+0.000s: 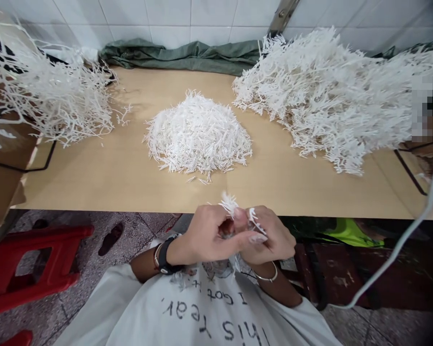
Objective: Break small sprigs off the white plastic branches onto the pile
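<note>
Both hands meet just in front of the table's near edge. My left hand [207, 238] is closed, with a small bunch of thin white sticks [229, 203] poking up from between its fingers and thumb. My right hand [274, 235] is closed against it, pinching a short white branched plastic piece [254, 221]. The fingers overlap, so part of what they hold is hidden. Beyond the hands, a mound of short loose white sticks [200, 134] lies mid-table. To the right spreads a large heap of white branched plastic pieces [332, 96].
Bare white branching plastic frames [65, 105] are tangled at the left of the tan tabletop [111, 190]. Rolled green cloth [180, 55] runs along the tiled wall. A red stool [46, 264] stands at lower left. A grey cable [400, 250] hangs at the right.
</note>
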Available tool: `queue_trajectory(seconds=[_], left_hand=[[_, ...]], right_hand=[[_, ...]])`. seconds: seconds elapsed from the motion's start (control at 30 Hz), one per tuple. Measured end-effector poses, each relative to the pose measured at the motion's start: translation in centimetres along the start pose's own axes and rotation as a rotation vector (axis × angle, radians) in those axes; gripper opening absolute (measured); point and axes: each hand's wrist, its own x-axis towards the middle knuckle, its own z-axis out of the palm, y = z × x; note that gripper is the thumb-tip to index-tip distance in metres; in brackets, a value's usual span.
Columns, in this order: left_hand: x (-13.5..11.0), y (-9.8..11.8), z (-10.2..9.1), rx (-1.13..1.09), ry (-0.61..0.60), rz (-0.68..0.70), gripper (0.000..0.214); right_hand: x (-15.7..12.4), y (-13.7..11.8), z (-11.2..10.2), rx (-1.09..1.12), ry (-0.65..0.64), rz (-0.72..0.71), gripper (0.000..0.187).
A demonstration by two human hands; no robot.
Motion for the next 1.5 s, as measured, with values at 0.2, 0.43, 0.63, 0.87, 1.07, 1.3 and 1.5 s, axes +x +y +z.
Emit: queue_trajectory(seconds=[0.2, 0.43, 0.63, 0.87, 1.07, 1.3, 1.5], left_hand=[[0.9, -0.3, 1.0, -0.333, -0.033, -0.128, 0.058], [1.9, -1.9, 0.2, -0.395, -0.195, -0.152, 0.061], [1.5, -2.1, -1.1, 0.0, -0.13, 0.029, 0.037], [1.0, -1.4, -0.5, 0.295, 0.083, 0.054, 0.032], [1.2, -1.2, -1.3, 0.156, 0.032, 0.059, 0.032], [1.9, -2.4, -2.1, 0.338, 0.077, 0.277, 0.037], [1.2, -3.5, -7.5, -0.203, 0.65, 0.098, 0.05]], right_hand=[[0.5, -0.6, 0.8, 0.213, -0.009, 0.365, 0.019], [1.3, -0.7, 0.3, 0.357, -0.208, 0.726, 0.043], [1.4, -0.3, -0.1, 0.458, -0.267, 0.789, 0.051], [0.4, -0.7, 0.1, 0.281, -0.279, 0.559, 0.036], [1.0, -0.4, -0.5, 0.264, -0.377, 0.444, 0.032], [0.8, 0.0, -0.4, 0.445, -0.47, 0.602, 0.04], [0.2, 0.2, -2.6, 0.663, -0.152, 0.902, 0.039]])
